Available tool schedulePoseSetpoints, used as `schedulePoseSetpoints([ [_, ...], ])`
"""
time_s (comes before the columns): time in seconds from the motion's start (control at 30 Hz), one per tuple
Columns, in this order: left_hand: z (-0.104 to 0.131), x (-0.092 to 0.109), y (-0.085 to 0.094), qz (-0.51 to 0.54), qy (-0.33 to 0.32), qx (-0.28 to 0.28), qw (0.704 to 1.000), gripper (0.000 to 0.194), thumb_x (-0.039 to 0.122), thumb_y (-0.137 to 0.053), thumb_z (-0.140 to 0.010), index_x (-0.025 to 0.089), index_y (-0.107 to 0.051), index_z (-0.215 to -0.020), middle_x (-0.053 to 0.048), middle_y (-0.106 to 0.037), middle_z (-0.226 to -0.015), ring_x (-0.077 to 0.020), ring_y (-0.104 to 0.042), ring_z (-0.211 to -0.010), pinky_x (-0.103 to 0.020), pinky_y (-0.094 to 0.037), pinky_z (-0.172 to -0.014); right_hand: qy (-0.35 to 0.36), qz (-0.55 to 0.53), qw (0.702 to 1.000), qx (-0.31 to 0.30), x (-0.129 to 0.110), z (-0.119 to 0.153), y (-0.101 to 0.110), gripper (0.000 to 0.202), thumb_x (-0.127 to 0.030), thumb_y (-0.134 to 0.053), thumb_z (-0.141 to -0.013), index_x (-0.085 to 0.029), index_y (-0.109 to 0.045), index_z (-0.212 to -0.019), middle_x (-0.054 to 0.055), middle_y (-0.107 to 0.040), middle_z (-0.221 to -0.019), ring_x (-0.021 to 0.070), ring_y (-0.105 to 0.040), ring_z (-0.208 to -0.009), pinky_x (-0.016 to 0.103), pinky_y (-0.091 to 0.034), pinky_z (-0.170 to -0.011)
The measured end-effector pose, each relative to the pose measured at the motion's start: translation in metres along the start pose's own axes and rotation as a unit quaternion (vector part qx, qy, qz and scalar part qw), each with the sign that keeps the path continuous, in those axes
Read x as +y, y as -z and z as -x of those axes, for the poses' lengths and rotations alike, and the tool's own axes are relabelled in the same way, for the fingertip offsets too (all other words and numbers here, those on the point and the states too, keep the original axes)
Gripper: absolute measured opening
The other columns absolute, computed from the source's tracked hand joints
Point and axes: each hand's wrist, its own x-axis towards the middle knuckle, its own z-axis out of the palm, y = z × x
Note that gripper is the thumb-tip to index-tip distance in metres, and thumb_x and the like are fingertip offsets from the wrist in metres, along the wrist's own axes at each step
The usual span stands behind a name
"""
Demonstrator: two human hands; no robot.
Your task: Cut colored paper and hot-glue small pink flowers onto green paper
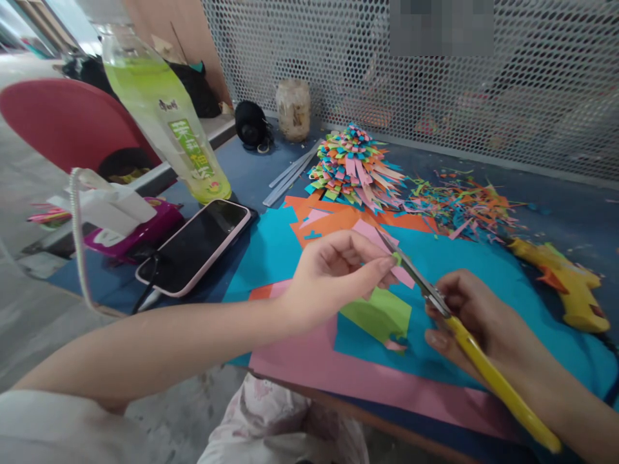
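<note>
Between the thumb and fingers of my left hand is pinched a small piece of green paper. My right hand grips yellow-handled scissors, whose blades point up and left, right beside the pinched paper. Whether the blades touch it I cannot tell. Beneath the hands lie a green paper sheet, a large blue sheet and a pink sheet. Tiny scraps rest on the green sheet. Behind them stands a cone of many-coloured paper strips, layered like a fringed tree.
A heap of shredded paper lies at the back right, near a yellow glue gun. On the left are a phone, a drink bottle and a purple tissue box. Clear sticks and a jar stand farther back.
</note>
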Motion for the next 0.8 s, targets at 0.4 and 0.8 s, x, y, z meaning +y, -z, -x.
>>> schedulePoseSetpoints([
  [0.4, 0.0021, -0.0001, -0.0016, 0.006, -0.008, -0.010, 1.000, 0.020, 0.024, -0.076, -0.076, 0.014, -0.062, -0.067, -0.001, -0.067, -0.060, -0.0056, -0.059, -0.048, -0.016, -0.048, -0.048, 0.016, 0.021, 1.000, -0.001, -0.0018, 0.0001, 0.0016, 0.032, -0.035, -0.065, -0.081, -0.030, -0.038, -0.097, -0.007, -0.049, -0.076, 0.0103, -0.045, -0.056, 0.020, -0.041, -0.046],
  [0.8, 0.0011, 0.0008, -0.0011, -0.009, 0.004, -0.003, 1.000, 0.023, 0.030, -0.078, -0.074, 0.015, -0.062, -0.067, -0.001, -0.067, -0.058, -0.0083, -0.060, -0.049, -0.019, -0.048, -0.047, -0.013, -0.001, 1.000, 0.008, -0.0016, -0.0003, 0.0009, 0.034, -0.041, -0.069, -0.075, -0.027, -0.042, -0.091, -0.005, -0.049, -0.072, 0.0110, -0.045, -0.056, 0.020, -0.040, -0.044],
])
